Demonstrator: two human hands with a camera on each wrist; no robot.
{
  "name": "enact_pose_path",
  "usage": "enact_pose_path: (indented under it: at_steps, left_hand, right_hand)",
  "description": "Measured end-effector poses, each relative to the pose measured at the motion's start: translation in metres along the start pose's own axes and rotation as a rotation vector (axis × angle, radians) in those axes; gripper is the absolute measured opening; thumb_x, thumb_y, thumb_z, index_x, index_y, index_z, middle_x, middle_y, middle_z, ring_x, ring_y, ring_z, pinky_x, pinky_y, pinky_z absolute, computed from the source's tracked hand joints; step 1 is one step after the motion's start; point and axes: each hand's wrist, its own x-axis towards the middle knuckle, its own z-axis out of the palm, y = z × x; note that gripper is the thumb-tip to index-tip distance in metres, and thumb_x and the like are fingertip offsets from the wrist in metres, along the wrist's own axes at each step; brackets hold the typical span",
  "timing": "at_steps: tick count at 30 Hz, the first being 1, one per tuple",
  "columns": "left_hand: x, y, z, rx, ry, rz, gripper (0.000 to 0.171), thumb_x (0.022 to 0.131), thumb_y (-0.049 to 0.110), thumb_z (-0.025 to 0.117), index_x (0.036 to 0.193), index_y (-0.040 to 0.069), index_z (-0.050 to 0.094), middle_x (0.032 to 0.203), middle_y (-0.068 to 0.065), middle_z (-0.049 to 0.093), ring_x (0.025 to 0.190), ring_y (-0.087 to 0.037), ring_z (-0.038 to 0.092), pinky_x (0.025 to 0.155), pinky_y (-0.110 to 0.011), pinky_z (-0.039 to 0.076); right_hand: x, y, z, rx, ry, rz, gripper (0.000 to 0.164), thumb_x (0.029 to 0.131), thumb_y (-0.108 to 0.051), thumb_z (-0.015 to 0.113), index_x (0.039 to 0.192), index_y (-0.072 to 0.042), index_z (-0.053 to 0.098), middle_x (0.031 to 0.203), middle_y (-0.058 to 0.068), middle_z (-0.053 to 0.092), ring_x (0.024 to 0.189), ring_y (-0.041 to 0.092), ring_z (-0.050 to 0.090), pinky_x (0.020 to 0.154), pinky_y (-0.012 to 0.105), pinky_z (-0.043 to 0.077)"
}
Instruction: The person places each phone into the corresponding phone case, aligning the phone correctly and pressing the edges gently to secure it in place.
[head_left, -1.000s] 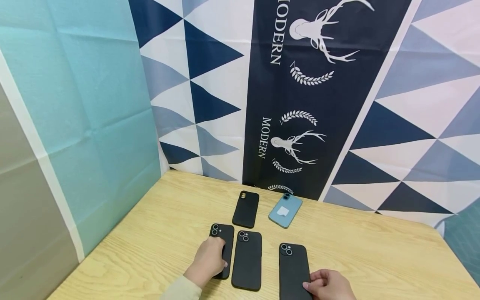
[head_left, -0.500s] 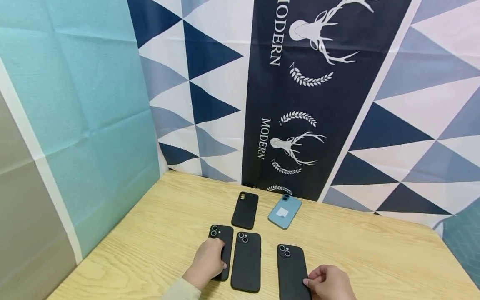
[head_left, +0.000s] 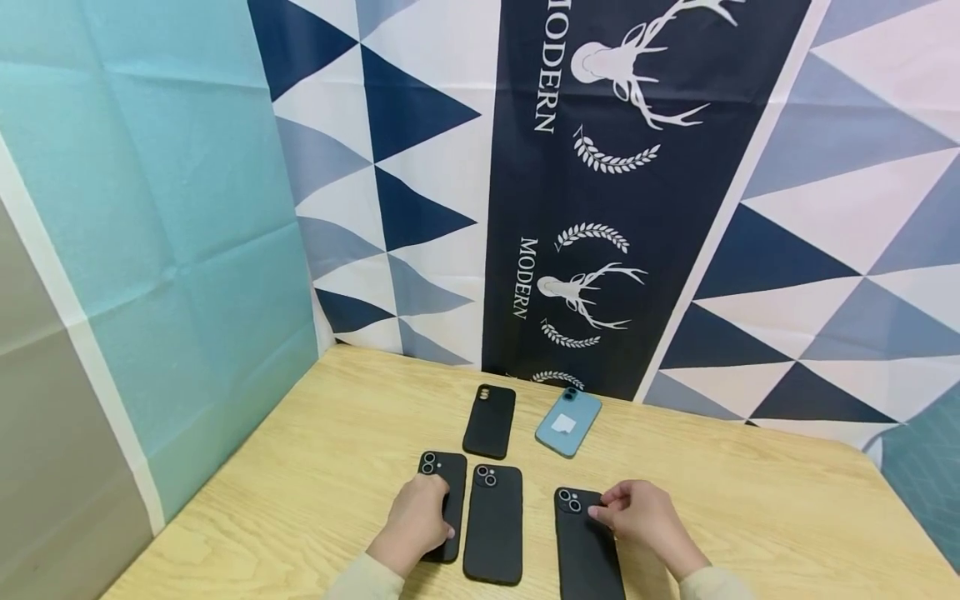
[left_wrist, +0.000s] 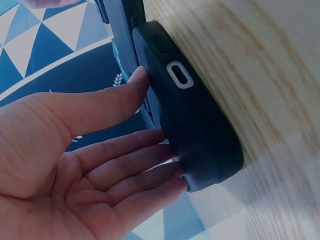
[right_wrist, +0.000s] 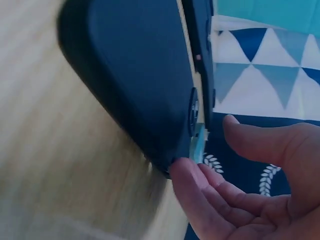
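Note:
My left hand [head_left: 417, 518] holds a phone in a black case [head_left: 454, 508] that lies lens side up on the table. In the left wrist view my thumb is at one long edge of this cased phone [left_wrist: 200, 125] and my fingertips are at the other. My right hand [head_left: 637, 515] is at the upper right corner of another phone in a black case [head_left: 585, 546]. A fingertip [right_wrist: 182, 172] touches that corner in the right wrist view, with the thumb held apart. A third black-cased phone [head_left: 492, 525] lies between them.
Behind them lies a black phone case [head_left: 490, 422], with wood colour showing through its camera holes. To its right is a light blue phone [head_left: 568, 423] with a white sticker. A patterned cloth [head_left: 420, 200] hangs along the back of the wooden table [head_left: 750, 500].
My right hand has moved from the lower right edge of the right cased phone up to its upper right corner. My left hand stays on the left one.

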Motion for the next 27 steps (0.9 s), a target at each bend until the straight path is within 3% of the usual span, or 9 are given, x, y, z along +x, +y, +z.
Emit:
enact_pose_path:
  at_steps: [10,15,18,21,23,24,27]
  left_hand:
    - [0.001,-0.001,0.0,0.02,0.019,0.002,0.045,0.055,0.008,0.093,0.093,-0.003,0.073,0.089,-0.017,0.073,0.081,-0.026,0.07,0.074,-0.037,0.059]
    - [-0.003,-0.001,0.0,0.009,0.002,-0.005,0.043,0.054,0.008,0.093,0.091,-0.003,0.073,0.087,-0.015,0.072,0.079,-0.024,0.068,0.073,-0.037,0.058]
    - [-0.004,-0.001,0.0,0.017,0.001,-0.012,0.042,0.054,0.008,0.094,0.089,-0.002,0.073,0.085,-0.014,0.071,0.078,-0.023,0.067,0.072,-0.036,0.058]
    - [-0.003,0.001,0.0,0.045,0.011,-0.01,0.041,0.054,0.01,0.094,0.087,-0.001,0.073,0.084,-0.013,0.071,0.076,-0.022,0.066,0.071,-0.034,0.057]
    - [-0.002,0.002,-0.001,0.062,0.017,-0.009,0.041,0.054,0.011,0.095,0.086,0.0,0.073,0.083,-0.012,0.07,0.075,-0.021,0.065,0.07,-0.033,0.056]
    - [-0.001,0.002,-0.001,0.07,0.018,-0.01,0.041,0.054,0.012,0.095,0.086,0.0,0.073,0.083,-0.012,0.07,0.074,-0.02,0.065,0.069,-0.033,0.056]
    - [0.0,0.003,-0.001,0.077,0.02,-0.014,0.042,0.054,0.012,0.095,0.087,0.0,0.073,0.083,-0.013,0.071,0.074,-0.02,0.065,0.069,-0.032,0.057]
  right_hand:
    - [0.05,-0.018,0.0,-0.075,-0.042,-0.046,0.029,0.083,-0.022,0.076,0.091,0.003,0.063,0.074,0.009,0.065,0.061,0.014,0.062,0.059,0.026,0.048]
    - [0.074,-0.024,0.006,-0.107,-0.001,-0.064,0.028,0.083,-0.021,0.076,0.071,-0.002,0.058,0.062,0.003,0.054,0.059,0.014,0.049,0.054,0.023,0.038]
    - [0.089,-0.028,0.011,-0.12,0.054,-0.063,0.033,0.084,-0.025,0.075,0.073,0.001,0.058,0.064,0.005,0.052,0.062,0.017,0.046,0.055,0.025,0.037]
    - [0.102,-0.032,0.013,-0.166,0.117,-0.076,0.039,0.084,-0.03,0.075,0.076,0.004,0.059,0.069,0.009,0.051,0.07,0.022,0.046,0.061,0.031,0.04]
    - [0.109,-0.035,0.014,-0.236,0.142,-0.093,0.045,0.084,-0.034,0.074,0.083,0.01,0.062,0.077,0.017,0.059,0.079,0.028,0.051,0.073,0.037,0.046]
    - [0.113,-0.036,0.014,-0.267,0.145,-0.1,0.046,0.084,-0.035,0.074,0.082,0.01,0.063,0.075,0.017,0.06,0.081,0.03,0.052,0.075,0.04,0.046]
    - [0.12,-0.042,0.016,-0.32,0.124,-0.063,0.057,0.084,-0.039,0.073,0.097,0.016,0.064,0.095,0.026,0.064,0.097,0.038,0.054,0.089,0.047,0.047]
